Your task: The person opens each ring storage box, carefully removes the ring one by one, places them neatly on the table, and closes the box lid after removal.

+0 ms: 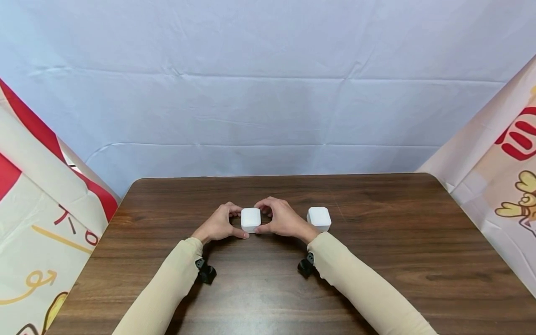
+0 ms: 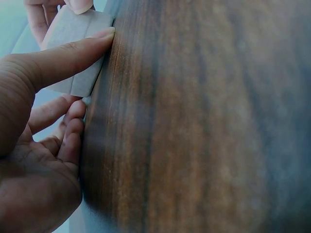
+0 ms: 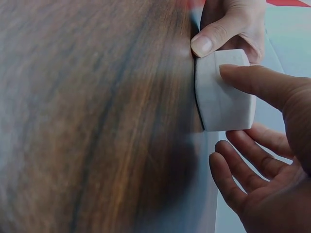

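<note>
There are two white cubes on the bench (image 1: 377, 260). One white cube (image 1: 251, 219) is between the two hands, and the other white cube (image 1: 319, 218) stands alone, just beside the right wrist. There are two hands: one left hand (image 1: 219, 224) and one right hand (image 1: 282, 218), each at one side of the first cube. There are two beige sleeves, one on each arm. There are two small black devices, one under each wrist. There is one bench, of dark wood. At the sides hang two printed cloths, one left and one right, and behind hangs one pale cloth.
</note>
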Action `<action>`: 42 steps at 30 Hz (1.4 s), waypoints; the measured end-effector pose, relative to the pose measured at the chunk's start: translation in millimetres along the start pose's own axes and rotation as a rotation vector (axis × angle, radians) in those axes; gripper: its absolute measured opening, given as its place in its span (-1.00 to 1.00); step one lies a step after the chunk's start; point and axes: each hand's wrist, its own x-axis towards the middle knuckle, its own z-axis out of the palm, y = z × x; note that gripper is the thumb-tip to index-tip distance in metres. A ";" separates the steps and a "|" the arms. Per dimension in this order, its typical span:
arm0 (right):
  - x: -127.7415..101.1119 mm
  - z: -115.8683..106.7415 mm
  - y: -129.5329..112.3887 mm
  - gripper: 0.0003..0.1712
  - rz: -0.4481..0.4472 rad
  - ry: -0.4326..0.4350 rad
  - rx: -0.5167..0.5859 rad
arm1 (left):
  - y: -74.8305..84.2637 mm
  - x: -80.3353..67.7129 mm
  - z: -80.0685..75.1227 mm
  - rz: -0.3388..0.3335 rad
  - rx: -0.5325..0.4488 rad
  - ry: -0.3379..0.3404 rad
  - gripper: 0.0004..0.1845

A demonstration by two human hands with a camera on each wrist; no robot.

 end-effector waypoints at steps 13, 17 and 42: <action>1.2 2.9 -0.1 -0.38 0.023 -0.007 0.023 | 0.8 -0.8 0.0 0.009 0.019 0.001 -0.38; 0.9 3.0 -0.7 -0.39 0.033 -0.012 0.029 | 1.7 -0.7 -0.3 0.007 0.022 -0.001 -0.39; 6.1 -2.1 0.8 -0.40 0.110 -0.023 0.117 | 3.6 -0.9 1.3 -0.006 0.062 0.060 -0.37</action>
